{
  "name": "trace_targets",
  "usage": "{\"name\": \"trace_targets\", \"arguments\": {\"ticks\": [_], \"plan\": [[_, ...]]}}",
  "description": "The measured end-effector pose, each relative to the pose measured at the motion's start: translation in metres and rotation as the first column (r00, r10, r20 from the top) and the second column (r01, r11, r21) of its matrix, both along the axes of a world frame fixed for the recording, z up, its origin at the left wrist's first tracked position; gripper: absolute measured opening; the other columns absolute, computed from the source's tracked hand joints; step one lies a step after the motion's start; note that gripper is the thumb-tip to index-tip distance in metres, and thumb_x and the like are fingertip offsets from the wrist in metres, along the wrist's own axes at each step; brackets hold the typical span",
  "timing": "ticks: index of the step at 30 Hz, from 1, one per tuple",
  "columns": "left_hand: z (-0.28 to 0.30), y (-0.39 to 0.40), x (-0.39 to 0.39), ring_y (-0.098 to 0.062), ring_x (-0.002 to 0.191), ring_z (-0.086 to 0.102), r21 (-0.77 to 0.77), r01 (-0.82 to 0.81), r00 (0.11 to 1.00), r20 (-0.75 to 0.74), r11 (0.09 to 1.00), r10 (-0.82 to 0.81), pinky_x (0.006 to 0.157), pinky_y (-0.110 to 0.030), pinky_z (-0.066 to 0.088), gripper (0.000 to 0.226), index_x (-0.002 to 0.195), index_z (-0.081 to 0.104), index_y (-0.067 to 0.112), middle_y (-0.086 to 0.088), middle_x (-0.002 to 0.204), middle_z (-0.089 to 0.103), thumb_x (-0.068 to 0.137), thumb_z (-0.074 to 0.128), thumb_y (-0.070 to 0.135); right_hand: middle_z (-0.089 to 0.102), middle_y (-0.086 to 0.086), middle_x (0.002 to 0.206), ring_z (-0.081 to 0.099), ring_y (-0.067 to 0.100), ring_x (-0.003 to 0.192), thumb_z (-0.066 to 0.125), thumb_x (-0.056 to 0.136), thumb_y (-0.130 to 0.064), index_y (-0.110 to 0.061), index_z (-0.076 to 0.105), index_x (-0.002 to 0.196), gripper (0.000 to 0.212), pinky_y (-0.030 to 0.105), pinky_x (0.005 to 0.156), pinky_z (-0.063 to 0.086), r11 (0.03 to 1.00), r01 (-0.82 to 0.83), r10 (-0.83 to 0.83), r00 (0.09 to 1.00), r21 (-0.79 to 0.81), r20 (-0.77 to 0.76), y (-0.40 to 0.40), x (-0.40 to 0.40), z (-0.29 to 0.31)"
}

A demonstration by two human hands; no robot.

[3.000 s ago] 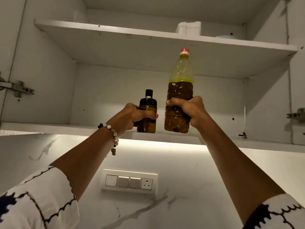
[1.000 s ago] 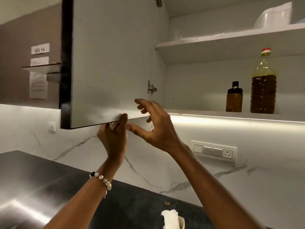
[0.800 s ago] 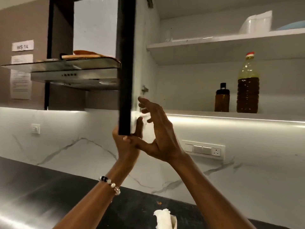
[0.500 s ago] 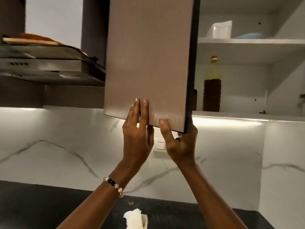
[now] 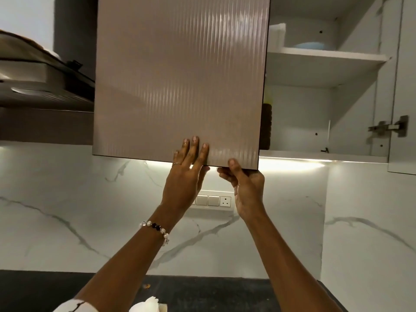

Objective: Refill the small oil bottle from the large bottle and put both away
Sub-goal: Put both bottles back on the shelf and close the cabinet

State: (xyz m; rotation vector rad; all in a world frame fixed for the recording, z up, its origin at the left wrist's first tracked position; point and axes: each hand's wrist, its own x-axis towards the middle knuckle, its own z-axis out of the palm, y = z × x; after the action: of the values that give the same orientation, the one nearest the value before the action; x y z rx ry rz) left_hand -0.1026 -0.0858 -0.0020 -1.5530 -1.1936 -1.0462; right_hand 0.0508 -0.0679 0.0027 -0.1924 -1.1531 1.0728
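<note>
Cabinet door (image 5: pixel 180 77) in front of the cabinet's left part, hiding most of the large bottle (image 5: pixel 267 127), which stands on the lower shelf (image 5: pixel 315 152) just behind the door's right edge. Left hand (image 5: pixel 186 174) flat on the door's lower face; right hand (image 5: pixel 245 185) at its lower right corner. Upper shelf (image 5: pixel 324 56) above. Switch panel (image 5: pixel 213 201) on the wall below, counter (image 5: pixel 202 291) beneath; range hood (image 5: pixel 45 86) left of the door.
</note>
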Motion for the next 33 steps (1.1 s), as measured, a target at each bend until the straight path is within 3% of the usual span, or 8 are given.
{"name": "trace_targets", "arguments": {"ticks": [5, 8, 11, 16, 22, 25, 28, 33], "plan": [[0.01, 0.023, 0.002, -0.038, 0.135, 0.04, -0.1, -0.038, 0.999, 0.025, 0.994, 0.041, 0.102, -0.048, 0.041, 0.049, 0.139, 0.048, 0.006, -0.018, 0.145, 0.045, 0.099, 0.034, 0.032, 0.073, 0.014, 0.095, 0.072, 0.034, 0.083, 0.067, 0.087, -0.018, -0.005, 0.057, 0.116, 0.033, 0.044, 0.082, 0.058, 0.992, 0.031, -0.026, 0.998, -0.12, 0.049, 0.035, -0.003, 0.005], [0.014, 0.038, 0.006, -0.042, 0.131, 0.045, -0.123, -0.091, 0.995, 0.022, 0.988, 0.095, 0.103, -0.049, 0.03, 0.048, 0.135, 0.051, 0.004, -0.021, 0.141, 0.049, 0.098, 0.036, 0.03, 0.073, 0.016, 0.086, 0.073, 0.033, 0.076, 0.068, 0.087, -0.022, -0.011, 0.061, 0.1, 0.019, 0.047, 0.082, 0.058, 0.98, 0.097, -0.074, 0.988, -0.172, 0.133, 0.057, -0.003, 0.008], [0.016, 0.046, 0.004, -0.044, 0.131, 0.043, -0.137, -0.136, 0.99, 0.023, 0.981, 0.141, 0.104, -0.048, 0.025, 0.044, 0.136, 0.05, 0.001, -0.024, 0.141, 0.047, 0.097, 0.053, 0.021, 0.073, 0.016, 0.08, 0.073, 0.032, 0.07, 0.07, 0.086, -0.023, -0.015, 0.062, 0.09, 0.013, 0.048, 0.08, 0.058, 0.967, 0.148, -0.106, 0.974, -0.209, 0.199, 0.07, -0.007, 0.012], [0.022, 0.057, 0.005, -0.032, 0.148, 0.009, -0.267, -0.182, 0.98, 0.034, 0.946, 0.198, 0.118, -0.04, 0.009, 0.054, 0.152, 0.02, 0.013, -0.013, 0.159, 0.014, 0.103, 0.04, 0.025, 0.069, 0.019, 0.077, 0.071, 0.033, 0.064, 0.068, 0.088, -0.014, -0.008, 0.059, 0.089, 0.011, 0.045, 0.074, 0.06, 0.943, 0.147, -0.081, 0.971, -0.298, 0.224, 0.085, -0.009, 0.024], [0.026, 0.054, 0.008, -0.031, 0.149, -0.001, -0.357, -0.234, 0.967, 0.01, 0.904, 0.254, 0.119, -0.04, 0.007, 0.066, 0.154, 0.006, 0.014, -0.012, 0.161, 0.0, 0.101, 0.044, 0.019, 0.069, 0.021, 0.077, 0.07, 0.032, 0.059, 0.063, 0.091, -0.009, 0.003, 0.059, 0.101, 0.015, 0.039, 0.064, 0.061, 0.924, 0.147, -0.064, 0.97, -0.354, 0.235, 0.085, -0.01, 0.028], [0.029, 0.045, 0.018, -0.036, 0.145, 0.023, -0.341, -0.093, 0.986, 0.098, 0.935, 0.134, 0.116, -0.042, 0.023, 0.055, 0.147, 0.035, 0.009, -0.016, 0.157, 0.024, 0.096, 0.054, 0.015, 0.071, 0.019, 0.078, 0.071, 0.03, 0.06, 0.06, 0.092, -0.009, 0.004, 0.062, 0.101, 0.015, 0.033, 0.059, 0.06, 0.914, 0.172, -0.08, 0.964, -0.367, 0.253, 0.074, 0.0, 0.027], [0.029, 0.035, 0.04, -0.028, 0.103, 0.066, -0.149, 0.107, 0.986, 0.144, 0.983, -0.085, 0.09, -0.036, 0.052, 0.024, 0.114, 0.068, 0.009, -0.009, 0.117, 0.069, 0.093, 0.057, 0.011, 0.072, 0.016, 0.083, 0.071, 0.026, 0.063, 0.058, 0.094, -0.01, 0.0, 0.064, 0.097, 0.012, 0.029, 0.057, 0.058, 0.915, 0.145, -0.061, 0.972, -0.377, 0.226, 0.055, 0.028, 0.024], [0.016, 0.027, 0.113, -0.019, 0.088, 0.071, -0.075, 0.442, 0.891, 0.155, 0.894, -0.427, 0.082, -0.028, 0.053, 0.019, 0.101, 0.074, 0.012, -0.002, 0.1, 0.075, 0.088, 0.061, 0.008, 0.07, 0.011, 0.075, 0.067, 0.023, 0.063, 0.054, 0.097, -0.023, -0.006, 0.066, 0.091, 0.022, 0.029, 0.06, 0.055, 0.899, 0.293, -0.246, 0.953, -0.325, 0.178, 0.014, 0.112, 0.002]]}}
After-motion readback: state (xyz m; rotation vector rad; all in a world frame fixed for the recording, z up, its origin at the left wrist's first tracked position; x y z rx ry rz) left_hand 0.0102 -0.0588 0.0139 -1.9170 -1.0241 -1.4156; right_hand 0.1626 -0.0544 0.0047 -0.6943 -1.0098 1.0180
